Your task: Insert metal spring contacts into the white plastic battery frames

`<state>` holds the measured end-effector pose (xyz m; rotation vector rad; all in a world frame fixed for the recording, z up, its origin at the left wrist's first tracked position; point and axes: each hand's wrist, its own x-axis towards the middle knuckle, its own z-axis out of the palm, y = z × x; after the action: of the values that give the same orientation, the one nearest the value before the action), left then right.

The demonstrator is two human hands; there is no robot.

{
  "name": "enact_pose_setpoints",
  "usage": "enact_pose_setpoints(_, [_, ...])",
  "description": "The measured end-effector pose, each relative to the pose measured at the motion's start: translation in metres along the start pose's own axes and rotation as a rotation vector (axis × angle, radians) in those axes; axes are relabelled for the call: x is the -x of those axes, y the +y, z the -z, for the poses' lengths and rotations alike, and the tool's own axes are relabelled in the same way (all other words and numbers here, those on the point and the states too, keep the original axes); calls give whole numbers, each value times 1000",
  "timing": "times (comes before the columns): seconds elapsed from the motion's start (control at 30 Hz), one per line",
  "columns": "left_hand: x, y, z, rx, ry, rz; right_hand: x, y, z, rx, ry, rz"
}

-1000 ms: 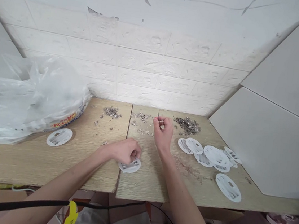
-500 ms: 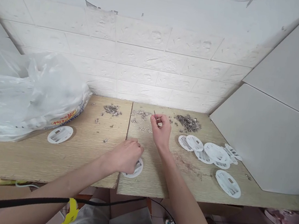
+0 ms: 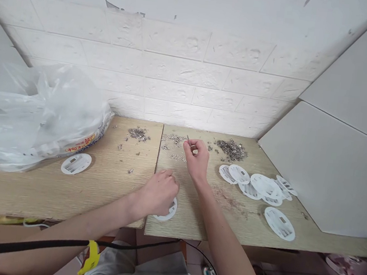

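Note:
My left hand [image 3: 161,192] is closed, its fingers curled down over a round white plastic disc [image 3: 170,214] on the table. The hand covers most of this disc, and its fingertips are hidden, so what they pinch does not show. My right hand [image 3: 197,157] is closed around a slim pointed metal tool [image 3: 189,141], whose thin end sticks up past the thumb. Just behind that hand lie scattered small metal pieces [image 3: 174,140]. To its right is a darker heap of small metal parts [image 3: 232,150].
Several overlapping white discs [image 3: 264,186] lie at the right, with a separate disc [image 3: 280,224] nearer the front edge. At the left, a stuffed clear plastic bag [image 3: 39,115] stands behind another disc [image 3: 76,164]. Another small metal pile [image 3: 138,133] sits near the wall. A black cable [image 3: 39,245] crosses below.
My left hand has shifted slightly to the right over the disc. My right hand stays in nearly the same place, still gripping the slim metal tool.

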<state>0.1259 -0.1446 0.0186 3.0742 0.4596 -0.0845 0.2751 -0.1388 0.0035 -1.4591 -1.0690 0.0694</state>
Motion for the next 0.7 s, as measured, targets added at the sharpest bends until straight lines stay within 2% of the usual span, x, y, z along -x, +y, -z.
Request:
enact_pose_setpoints(0.07, [1,-12,1,181,9,7,0,1,0,-10,0,-2])
enact_pose_setpoints(0.1, [2,-18,1,343,37,9,0,2,0,-14,0,-1])
enact_pose_setpoints(0.23, [12,-35,4,1236,155,-24,0,2,1,-18,-2,-11])
enact_pose_setpoints(0.33, [17,-36,4,1638,206,-47,0,0,2,-22,-11,-26])
enact_pose_setpoints(0.47, [11,-36,-3,1837,210,-60,0,0,2,-27,-19,-35])
enact_pose_setpoints(0.57, [5,-38,-9,1959,191,-120,1,0,2,-31,-39,-48])
enact_pose_setpoints(0.7, [6,-41,-3,1997,201,-144,1,0,2,-41,-65,-52])
